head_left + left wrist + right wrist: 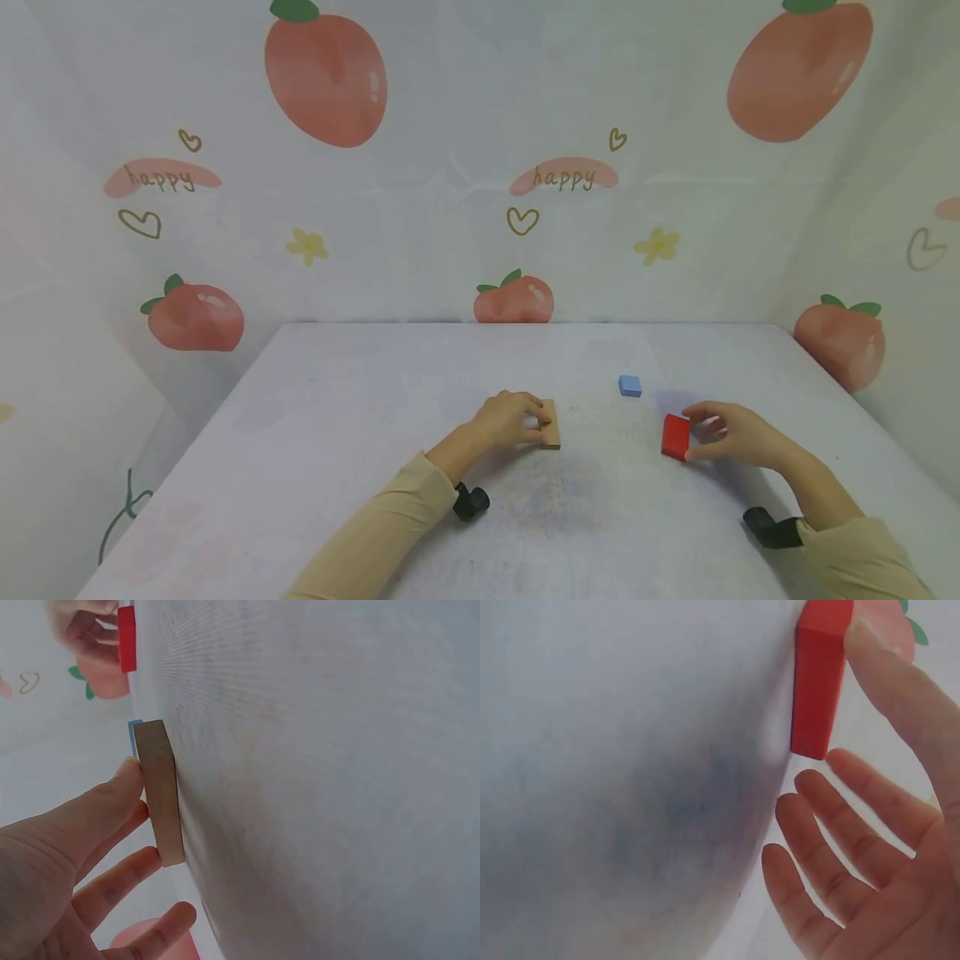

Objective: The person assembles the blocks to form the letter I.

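One wooden block (552, 429), one red block (675, 437) and one blue block (630, 386), farther back, lie on one table (337, 417). My left hand (510, 418) touches the wooden block, fingers spread; whether it pinches, I cannot tell. My right hand (738, 435), wide, grips nothing, thumb at the red block.

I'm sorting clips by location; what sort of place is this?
Likely an indoor recording or play spot: it shows a white table, a wooden block and a red block, with a fruit-printed cloth behind.
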A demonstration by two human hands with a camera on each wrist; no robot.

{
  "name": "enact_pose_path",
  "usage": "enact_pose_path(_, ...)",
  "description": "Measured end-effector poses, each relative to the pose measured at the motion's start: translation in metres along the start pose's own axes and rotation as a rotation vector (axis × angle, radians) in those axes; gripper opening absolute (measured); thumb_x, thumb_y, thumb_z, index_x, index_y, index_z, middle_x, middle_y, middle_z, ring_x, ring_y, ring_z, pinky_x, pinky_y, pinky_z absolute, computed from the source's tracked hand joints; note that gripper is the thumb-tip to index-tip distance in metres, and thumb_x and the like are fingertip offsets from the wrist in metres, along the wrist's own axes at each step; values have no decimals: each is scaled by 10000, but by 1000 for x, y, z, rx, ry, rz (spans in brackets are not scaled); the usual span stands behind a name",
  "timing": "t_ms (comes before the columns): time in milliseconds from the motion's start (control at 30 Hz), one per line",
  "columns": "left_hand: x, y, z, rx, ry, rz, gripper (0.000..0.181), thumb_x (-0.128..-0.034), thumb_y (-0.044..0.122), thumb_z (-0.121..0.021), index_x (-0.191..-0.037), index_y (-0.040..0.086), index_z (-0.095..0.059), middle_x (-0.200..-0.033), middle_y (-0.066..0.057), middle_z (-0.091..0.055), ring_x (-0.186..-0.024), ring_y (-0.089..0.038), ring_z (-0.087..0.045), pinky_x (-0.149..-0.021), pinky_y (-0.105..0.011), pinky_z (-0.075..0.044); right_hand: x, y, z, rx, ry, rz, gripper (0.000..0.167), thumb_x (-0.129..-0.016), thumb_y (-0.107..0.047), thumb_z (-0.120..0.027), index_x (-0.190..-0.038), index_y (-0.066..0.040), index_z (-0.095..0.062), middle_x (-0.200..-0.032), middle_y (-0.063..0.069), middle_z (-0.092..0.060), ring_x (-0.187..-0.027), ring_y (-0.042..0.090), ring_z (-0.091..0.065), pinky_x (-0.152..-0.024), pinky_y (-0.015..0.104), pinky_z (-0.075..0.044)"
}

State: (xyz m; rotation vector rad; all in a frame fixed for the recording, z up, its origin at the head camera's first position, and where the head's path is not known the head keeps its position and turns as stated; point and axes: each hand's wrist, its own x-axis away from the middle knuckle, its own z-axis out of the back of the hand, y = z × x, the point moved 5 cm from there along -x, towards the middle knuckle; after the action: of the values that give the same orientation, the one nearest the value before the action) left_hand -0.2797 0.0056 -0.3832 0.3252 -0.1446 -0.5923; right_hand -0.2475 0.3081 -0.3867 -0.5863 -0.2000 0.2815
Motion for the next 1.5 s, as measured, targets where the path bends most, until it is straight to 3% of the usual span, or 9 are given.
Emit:
enact_pose_path(167,0,0,-1,-30,3,-5,341,-808,369,-702,-1117,224,-698,-1278,33,-608,-1166,-220,-565,-904,-382,-464,-1,-2,-3,-3,-4,-15,591,-717,-247,-791,-1154,65,-542,-1075,200,-610,-916,230,-594,-746,370,-548)
enact_pose_path(433,0,-1,-1,-30,3,3,345,-813,370,-698,-1127,227,-693,-1284,36,-604,-1182,-205,-558,-927,-371,-454,-2,-3,-4,32,5,-43,573,-705,-260,-799,-1114,61,-557,-1017,163,-624,-879,212,-587,-726,377,-543)
enact_pose_path(667,0,1,0,-45,-3,8,350,-814,374,-696,-1134,232,-689,-1288,42,-601,-1184,-209,-555,-930,-369,-458,-3,-7,-3,83,12,-28,546,-704,-252,-795,-1093,63,-578,-977,123,-639,-848,189,-584,-676,293,-505)
enact_pose_path(867,0,1,1,-43,-5,3,346,-814,374,-696,-1130,234,-691,-1289,43,-601,-1185,-211,-556,-924,-377,-458,-4,-10,-3,99,12,-25,549,-706,-257,-792,-1102,62,-586,-982,118,-643,-849,190,-578,-677,296,-495)
enact_pose_path(1233,0,0,-1,-29,-7,10,343,-812,368,-699,-1127,233,-693,-1289,45,-602,-1190,-203,-556,-932,-376,-452,-6,-23,-1,103,30,69,534,-716,-275,-782,-1113,30,-595,-1042,135,-643,-880,202,-586,-684,280,-498)
enact_pose_path(1500,1,2,1,-39,-8,19,327,-810,365,-702,-1112,240,-700,-1285,51,-605,-1194,-218,-556,-948,-391,-451,-10,-30,-3,112,44,95,541,-702,-283,-796,-1104,22,-601,-1036,121,-653,-872,191,-599,-704,292,-498)
